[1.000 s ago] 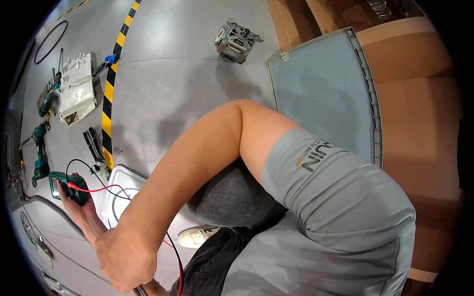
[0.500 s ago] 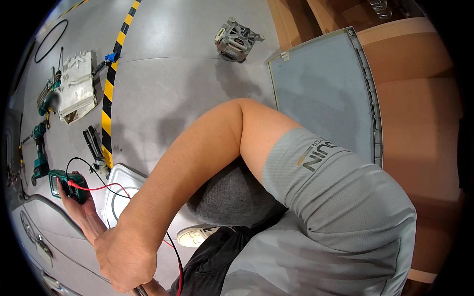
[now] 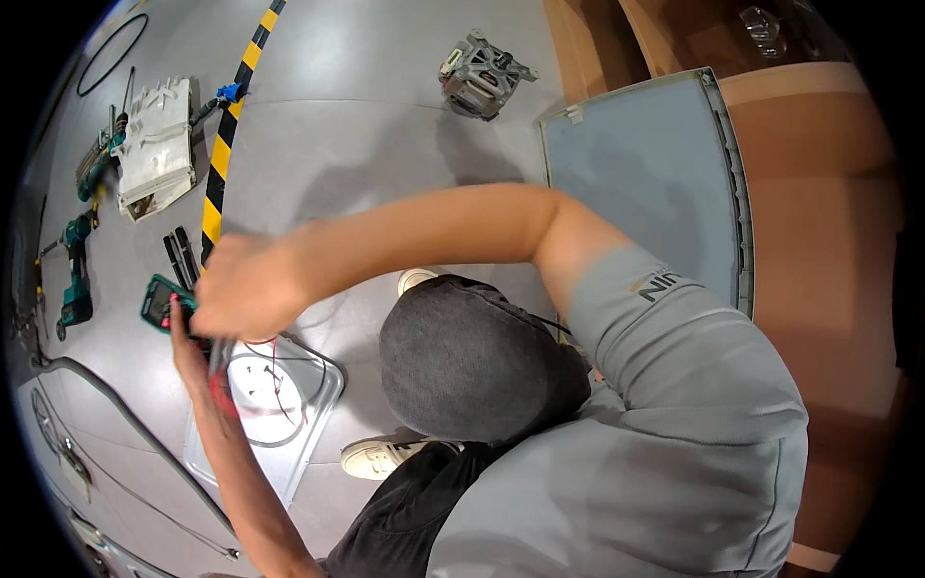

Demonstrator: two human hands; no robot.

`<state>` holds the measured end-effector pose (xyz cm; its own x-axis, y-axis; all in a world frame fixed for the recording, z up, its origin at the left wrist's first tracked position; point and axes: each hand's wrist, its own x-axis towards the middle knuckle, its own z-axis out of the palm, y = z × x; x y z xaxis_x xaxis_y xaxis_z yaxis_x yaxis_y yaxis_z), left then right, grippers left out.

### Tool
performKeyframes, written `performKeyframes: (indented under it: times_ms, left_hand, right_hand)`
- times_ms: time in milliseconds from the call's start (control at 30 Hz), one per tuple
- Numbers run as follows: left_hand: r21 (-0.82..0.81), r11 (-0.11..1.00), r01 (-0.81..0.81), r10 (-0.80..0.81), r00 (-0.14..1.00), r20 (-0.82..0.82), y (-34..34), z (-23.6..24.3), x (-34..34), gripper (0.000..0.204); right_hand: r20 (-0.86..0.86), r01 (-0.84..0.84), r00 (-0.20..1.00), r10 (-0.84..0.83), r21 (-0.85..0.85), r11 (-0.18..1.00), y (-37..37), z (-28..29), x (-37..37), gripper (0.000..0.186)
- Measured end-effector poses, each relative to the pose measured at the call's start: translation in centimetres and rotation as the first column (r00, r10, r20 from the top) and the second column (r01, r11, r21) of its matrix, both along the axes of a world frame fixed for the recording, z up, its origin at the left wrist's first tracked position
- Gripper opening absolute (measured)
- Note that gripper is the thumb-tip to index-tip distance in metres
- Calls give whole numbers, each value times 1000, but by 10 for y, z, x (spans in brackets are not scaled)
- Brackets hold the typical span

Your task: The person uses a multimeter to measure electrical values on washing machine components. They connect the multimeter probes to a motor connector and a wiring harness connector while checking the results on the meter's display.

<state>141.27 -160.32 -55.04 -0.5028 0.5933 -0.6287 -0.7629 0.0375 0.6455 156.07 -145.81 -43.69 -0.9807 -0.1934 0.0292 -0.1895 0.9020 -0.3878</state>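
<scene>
In the head view, my left hand holds a green multimeter, its thumb along the front. My right hand is blurred beside the meter, partly over it, with curled fingers round red and silvery items I cannot make out clearly. Red and black test leads hang below over a white metal panel with a ring and small loose bits on it. A dark grey rounded cushion lies by my legs, between my shoes.
A motor stands on the floor ahead. A grey-blue panel and cardboard boxes are at right. Drills, a white housing, black pliers-like tools, a hose and hazard tape are at left.
My right hand has risen from low in the view to beside the multimeter, its forearm now more level. The meter has moved slightly right and up. The white panel and cushion show more.
</scene>
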Motion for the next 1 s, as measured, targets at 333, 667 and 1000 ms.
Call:
performKeyframes:
  times_ms: [333, 667, 1000]
  left_hand:
    - [-277, 907, 318, -347, 936, -59, 10, -94, 65, 35]
    - [-624, 710, 327, -637, 677, -370, 28, -134, 60, 52]
    - [-291, 590, 753, -805, 577, -138, 67, -25, 102, 41]
  right_hand:
    - [203, 482, 867, -454, -113, 869, 23, -125, 134, 14]
    - [390, 508, 829, -401, -224, 832, 21, -146, 120, 14]
    - [225, 593, 802, -553, -196, 781, 33, -155, 92, 23]
